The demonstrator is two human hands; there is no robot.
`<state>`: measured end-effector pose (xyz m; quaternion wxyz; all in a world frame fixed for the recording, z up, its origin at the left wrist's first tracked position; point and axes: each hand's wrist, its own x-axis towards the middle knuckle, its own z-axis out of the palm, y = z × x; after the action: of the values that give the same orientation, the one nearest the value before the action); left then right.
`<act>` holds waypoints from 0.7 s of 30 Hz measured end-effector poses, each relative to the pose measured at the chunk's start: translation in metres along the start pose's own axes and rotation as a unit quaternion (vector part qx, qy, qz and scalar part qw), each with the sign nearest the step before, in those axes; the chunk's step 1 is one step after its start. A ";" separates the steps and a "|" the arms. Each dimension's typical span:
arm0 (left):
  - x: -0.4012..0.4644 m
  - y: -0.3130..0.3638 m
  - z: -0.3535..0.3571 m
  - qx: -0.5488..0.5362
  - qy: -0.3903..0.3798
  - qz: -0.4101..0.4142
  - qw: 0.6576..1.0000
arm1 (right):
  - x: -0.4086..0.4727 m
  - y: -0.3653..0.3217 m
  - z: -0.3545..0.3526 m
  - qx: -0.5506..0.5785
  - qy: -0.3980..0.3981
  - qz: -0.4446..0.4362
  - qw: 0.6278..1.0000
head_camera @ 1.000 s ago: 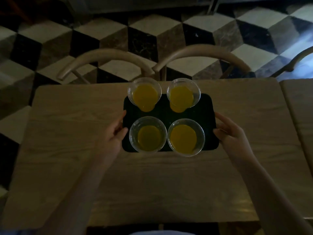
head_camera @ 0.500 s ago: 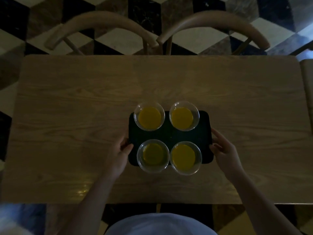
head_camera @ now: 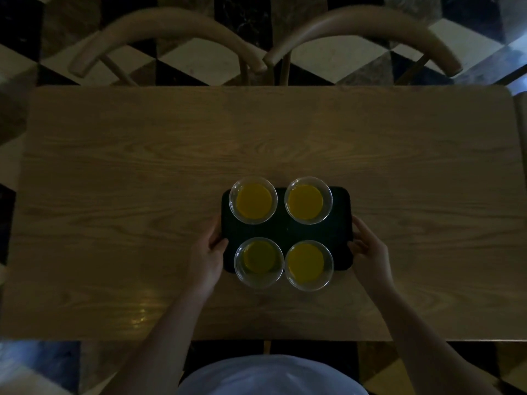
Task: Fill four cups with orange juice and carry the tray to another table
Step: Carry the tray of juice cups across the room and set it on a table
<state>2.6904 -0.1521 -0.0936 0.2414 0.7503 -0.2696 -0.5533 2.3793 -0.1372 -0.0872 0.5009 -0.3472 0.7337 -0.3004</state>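
- left hand (head_camera: 209, 253) at tray's (head_camera: 281, 230) 9 o'clock edge, thumb on top, fingers curled round rim
- right hand (head_camera: 369, 252) at 3 o'clock edge, same grip
- both forearms bare, extended forward

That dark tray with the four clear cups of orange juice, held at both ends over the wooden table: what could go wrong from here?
The four clear plastic cups of orange juice stand loose on the dark rectangular tray, so a tilt could slop juice or tip one. The left hand and right hand grip only its short edges; a slip would likely upset everything. The near cups overhang the tray's front edge in this view.
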 end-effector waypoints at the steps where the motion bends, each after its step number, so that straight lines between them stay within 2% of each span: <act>1: 0.002 0.001 0.001 -0.001 0.010 0.004 1.000 | 0.002 -0.002 0.002 -0.001 -0.002 -0.007 1.000; 8: 0.018 0.020 0.009 0.005 0.034 0.040 0.999 | 0.021 -0.010 0.005 -0.003 0.005 -0.020 1.000; 17: 0.031 0.023 0.007 0.040 0.002 0.070 0.997 | 0.043 -0.008 0.002 -0.021 -0.003 -0.020 1.000; 21: 0.036 0.021 0.007 0.058 0.014 0.063 0.996 | 0.044 -0.009 0.001 -0.030 0.001 -0.013 0.999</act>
<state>2.6898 -0.1927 -0.1066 0.2357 0.7522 -0.3449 -0.5096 2.3712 -0.1783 -0.1038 0.4855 -0.3712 0.7383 -0.2853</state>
